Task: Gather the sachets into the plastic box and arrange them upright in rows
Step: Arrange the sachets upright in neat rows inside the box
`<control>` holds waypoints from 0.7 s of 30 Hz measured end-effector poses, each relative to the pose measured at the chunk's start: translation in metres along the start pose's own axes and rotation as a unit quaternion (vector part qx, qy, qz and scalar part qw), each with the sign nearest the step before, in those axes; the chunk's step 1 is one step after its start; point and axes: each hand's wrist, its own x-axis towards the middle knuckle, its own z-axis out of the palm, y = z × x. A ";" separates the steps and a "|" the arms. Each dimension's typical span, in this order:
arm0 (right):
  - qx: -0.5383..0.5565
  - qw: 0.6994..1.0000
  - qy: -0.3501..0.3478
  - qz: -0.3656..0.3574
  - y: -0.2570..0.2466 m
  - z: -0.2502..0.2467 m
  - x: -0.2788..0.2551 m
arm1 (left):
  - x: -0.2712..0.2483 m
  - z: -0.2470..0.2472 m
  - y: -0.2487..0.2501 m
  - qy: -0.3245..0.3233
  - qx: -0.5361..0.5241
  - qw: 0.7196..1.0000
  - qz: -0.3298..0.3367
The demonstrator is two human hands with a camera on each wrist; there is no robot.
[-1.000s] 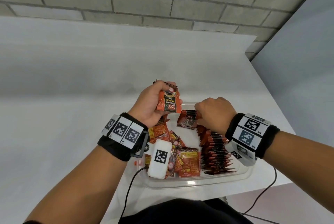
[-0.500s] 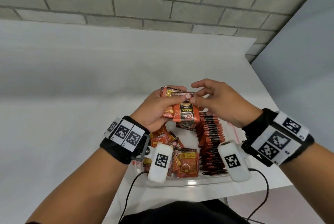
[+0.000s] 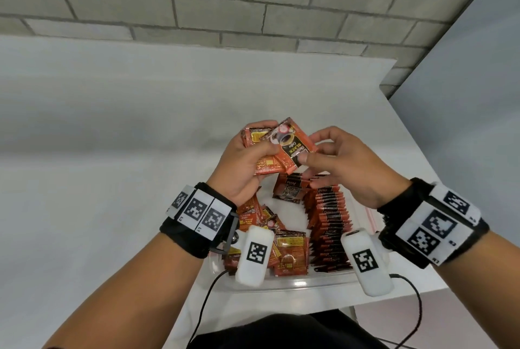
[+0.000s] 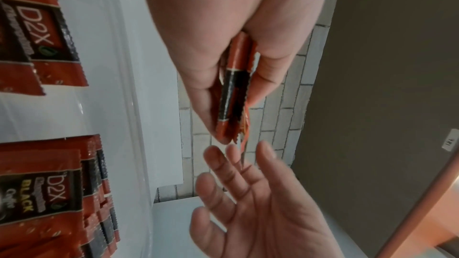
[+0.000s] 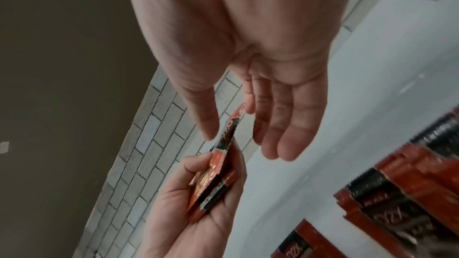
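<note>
Above the far end of the clear plastic box (image 3: 295, 284), my left hand (image 3: 260, 146) grips a small stack of orange and black sachets (image 3: 264, 164). The top sachet (image 3: 291, 148) lies askew on that stack, face up. My right hand (image 3: 311, 148) pinches its right edge between thumb and forefinger, the other fingers spread loosely. The right wrist view shows the same sachet (image 5: 232, 125) edge-on between my thumb and fingers. Inside the box, a long row of upright sachets (image 3: 329, 222) fills the right side, while loose sachets (image 3: 281, 247) lie flat at the left.
The box sits at the near right corner of a white table (image 3: 112, 179), close to its front edge. A brick wall (image 3: 253, 10) rises behind the table, with a grey panel (image 3: 464, 95) to the right. Cables hang from both wrist cameras.
My right hand rose from the upright row in the box to the stack in my left hand. It now pinches the top sachet, which has turned askew.
</note>
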 end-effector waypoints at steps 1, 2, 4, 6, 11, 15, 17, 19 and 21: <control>0.005 1.000 -0.009 0.000 0.001 0.000 -0.001 | 0.000 -0.001 0.001 0.002 -0.001 1.000 0.001; 0.005 1.000 -0.004 -0.008 0.001 0.000 -0.002 | 0.000 -0.002 0.001 0.000 0.002 1.000 -0.002; 0.021 0.999 0.028 -0.026 -0.003 -0.003 -0.001 | 0.000 -0.004 0.002 -0.012 0.010 1.000 -0.017; 0.057 0.997 0.040 -0.027 -0.007 -0.006 0.001 | 0.000 -0.005 0.003 -0.021 0.011 0.999 -0.022; 0.081 0.997 -0.005 -0.010 -0.005 0.000 0.003 | 0.000 -0.003 0.001 -0.028 0.017 0.999 -0.005; 0.039 0.998 0.028 -0.037 -0.008 -0.003 0.006 | -0.001 -0.003 0.001 -0.060 0.022 0.998 -0.029; 0.024 0.998 0.028 -0.041 -0.007 -0.004 0.008 | -0.001 -0.002 0.001 -0.048 0.024 0.998 -0.024; 0.055 0.998 0.024 -0.019 -0.004 -0.004 0.009 | 0.002 -0.002 0.000 -0.030 0.024 0.999 -0.009; 0.078 0.997 0.012 0.007 0.000 -0.005 0.009 | 0.002 -0.001 -0.001 -0.023 0.025 0.999 0.000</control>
